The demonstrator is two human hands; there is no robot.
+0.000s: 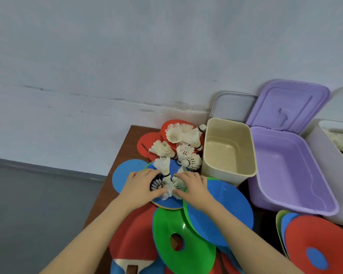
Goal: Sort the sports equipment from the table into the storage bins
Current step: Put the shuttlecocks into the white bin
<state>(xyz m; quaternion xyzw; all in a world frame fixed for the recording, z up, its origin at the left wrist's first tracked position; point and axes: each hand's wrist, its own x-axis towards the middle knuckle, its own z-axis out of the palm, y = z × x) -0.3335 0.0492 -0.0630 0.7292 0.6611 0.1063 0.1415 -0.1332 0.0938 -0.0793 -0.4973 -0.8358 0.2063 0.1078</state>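
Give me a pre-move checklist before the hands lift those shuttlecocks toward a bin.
1. Left hand on the dark shuttlecock: ok, fingers curled round it.
2. Right hand on the white shuttlecocks: ok, fingers curled round the bunch.
3. Beige bin open and bare inside: ok.
4. Purple bin lid up: ok.
5. White bin already holds shuttlecocks, the likely target: ok, though partly out of frame.
6. Upright shuttlecock between the hands secured: cannot tell.

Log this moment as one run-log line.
hands: left, right gathering shuttlecocks | beige bin: empty | purple bin: empty
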